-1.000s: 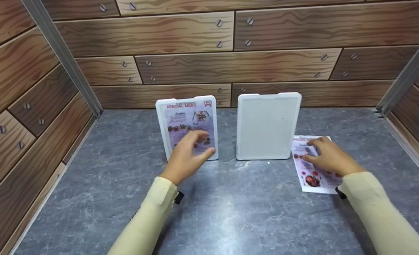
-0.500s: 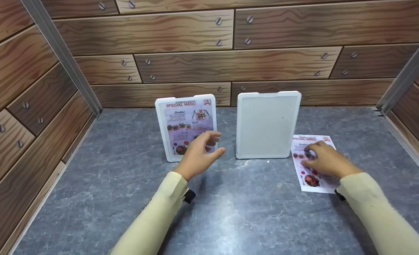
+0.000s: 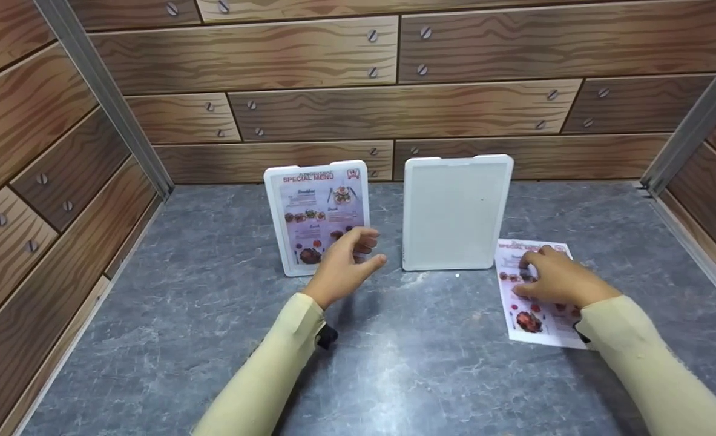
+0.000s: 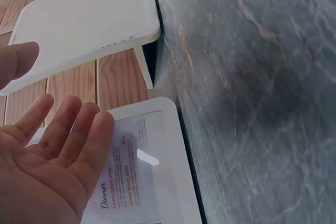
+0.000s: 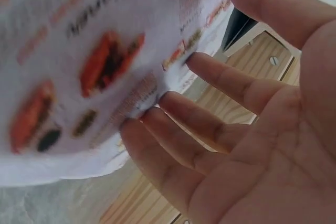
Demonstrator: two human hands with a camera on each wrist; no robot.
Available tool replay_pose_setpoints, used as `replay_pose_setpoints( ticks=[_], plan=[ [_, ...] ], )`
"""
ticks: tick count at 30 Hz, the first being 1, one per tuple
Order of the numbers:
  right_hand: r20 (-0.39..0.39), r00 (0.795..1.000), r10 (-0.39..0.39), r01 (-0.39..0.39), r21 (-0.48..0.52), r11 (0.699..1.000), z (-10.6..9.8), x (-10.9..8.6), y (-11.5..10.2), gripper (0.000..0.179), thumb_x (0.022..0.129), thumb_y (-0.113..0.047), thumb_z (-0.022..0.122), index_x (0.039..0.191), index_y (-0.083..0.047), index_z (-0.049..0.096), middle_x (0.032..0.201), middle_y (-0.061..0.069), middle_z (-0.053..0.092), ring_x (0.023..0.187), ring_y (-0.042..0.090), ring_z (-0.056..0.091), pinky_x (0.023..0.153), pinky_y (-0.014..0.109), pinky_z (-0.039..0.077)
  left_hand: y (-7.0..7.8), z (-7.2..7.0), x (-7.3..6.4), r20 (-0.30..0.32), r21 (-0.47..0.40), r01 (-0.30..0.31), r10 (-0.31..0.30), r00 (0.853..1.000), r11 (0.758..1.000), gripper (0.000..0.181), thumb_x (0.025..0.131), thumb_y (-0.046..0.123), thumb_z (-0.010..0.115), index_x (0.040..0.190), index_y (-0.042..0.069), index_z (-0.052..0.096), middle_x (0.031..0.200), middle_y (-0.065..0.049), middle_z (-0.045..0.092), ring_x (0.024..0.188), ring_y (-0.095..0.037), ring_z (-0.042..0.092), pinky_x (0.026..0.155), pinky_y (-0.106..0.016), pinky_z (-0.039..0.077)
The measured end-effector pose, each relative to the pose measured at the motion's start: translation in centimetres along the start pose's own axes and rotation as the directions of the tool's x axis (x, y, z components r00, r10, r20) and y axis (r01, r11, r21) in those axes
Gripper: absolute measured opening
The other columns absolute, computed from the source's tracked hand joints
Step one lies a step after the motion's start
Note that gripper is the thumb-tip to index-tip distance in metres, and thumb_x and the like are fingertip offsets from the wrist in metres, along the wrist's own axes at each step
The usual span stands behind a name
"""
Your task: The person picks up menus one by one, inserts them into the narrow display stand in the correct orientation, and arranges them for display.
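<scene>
My right hand (image 3: 562,280) pinches a loose printed menu sheet (image 3: 526,336) low over the tabletop, thumb and fingertips against its printed face. In the right wrist view the menu sheet (image 5: 63,108) bows slightly near those fingertips. My left hand (image 3: 341,267), fingers relaxed and thumb apart, is in front of a white-framed menu stand (image 3: 278,230) holding a "Special Menu" sheet and hides its lower right corner. Nothing lies within the left hand (image 4: 47,166) in its wrist view. A blank white stand (image 3: 456,215) stands upright between the two hands.
The grey marbled tabletop (image 3: 394,363) spreads around both stands. Behind it rises a wood-plank patterned wall (image 3: 315,115), with similar side walls left and right. A tiny white speck (image 3: 457,275) lies in front of the blank stand.
My left hand has moved right, away from the middle of the left menu stand. The loose menu sheet has shifted toward me and turned slightly under my right hand; both stands stay put.
</scene>
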State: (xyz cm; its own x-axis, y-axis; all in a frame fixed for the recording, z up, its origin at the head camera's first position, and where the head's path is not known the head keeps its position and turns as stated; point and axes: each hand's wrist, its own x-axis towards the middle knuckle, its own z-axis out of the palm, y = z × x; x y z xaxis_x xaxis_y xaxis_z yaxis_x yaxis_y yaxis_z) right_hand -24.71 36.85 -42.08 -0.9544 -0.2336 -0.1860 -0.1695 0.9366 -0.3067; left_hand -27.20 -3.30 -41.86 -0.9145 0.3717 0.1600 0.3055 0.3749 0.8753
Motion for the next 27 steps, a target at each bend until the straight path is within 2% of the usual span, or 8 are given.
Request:
replay_pose_setpoints(
  ticks=[14,20,23,27],
  plan=[
    [0.086,0.996,0.002,0.001,-0.029,1.000,0.3,-2.2,-2.6,0.054,0.082,-0.040,0.084,0.115,-0.004,0.062,0.111,0.025,0.054,0.090,0.036,0.056,0.076,0.055,0.052,0.0,0.0,-0.3,0.023,0.015,-0.009,0.008,1.000,1.000,0.042,0.099,0.022,0.072,0.137,0.013,0.059,0.126,-0.007,0.065,0.123,-0.032,0.061,0.105,-0.040,0.050],
    [0.068,0.997,-0.042,0.045,-0.052,0.998,1.0,-3.1,-4.0,0.055,0.079,-0.040,0.087,0.113,-0.005,0.062,0.105,0.021,0.054,0.087,0.034,0.057,0.073,0.057,0.053,0.2,0.1,-0.4,0.041,0.007,-0.016,0.016,0.999,1.000,0.039,0.100,0.020,0.071,0.136,0.011,0.060,0.127,-0.008,0.066,0.123,-0.033,0.061,0.105,-0.041,0.050],
    [0.049,0.996,-0.081,0.084,-0.065,0.994,1.3,-3.5,-4.7,0.054,0.077,-0.039,0.088,0.109,-0.004,0.062,0.100,0.018,0.054,0.082,0.031,0.056,0.070,0.054,0.054,0.2,0.2,-0.5,0.050,0.004,-0.016,0.016,0.999,1.000,0.037,0.099,0.018,0.071,0.135,0.011,0.061,0.126,-0.008,0.065,0.123,-0.034,0.061,0.105,-0.044,0.050],
    [0.042,0.992,-0.115,0.119,-0.089,0.989,1.7,-3.9,-5.8,0.057,0.075,-0.040,0.090,0.108,-0.004,0.062,0.101,0.022,0.057,0.081,0.032,0.058,0.070,0.055,0.055,0.2,0.3,-0.6,0.072,0.009,-0.011,0.010,0.997,1.000,0.035,0.099,0.016,0.071,0.133,0.010,0.062,0.128,-0.012,0.065,0.124,-0.035,0.060,0.107,-0.047,0.049]
  ],
)
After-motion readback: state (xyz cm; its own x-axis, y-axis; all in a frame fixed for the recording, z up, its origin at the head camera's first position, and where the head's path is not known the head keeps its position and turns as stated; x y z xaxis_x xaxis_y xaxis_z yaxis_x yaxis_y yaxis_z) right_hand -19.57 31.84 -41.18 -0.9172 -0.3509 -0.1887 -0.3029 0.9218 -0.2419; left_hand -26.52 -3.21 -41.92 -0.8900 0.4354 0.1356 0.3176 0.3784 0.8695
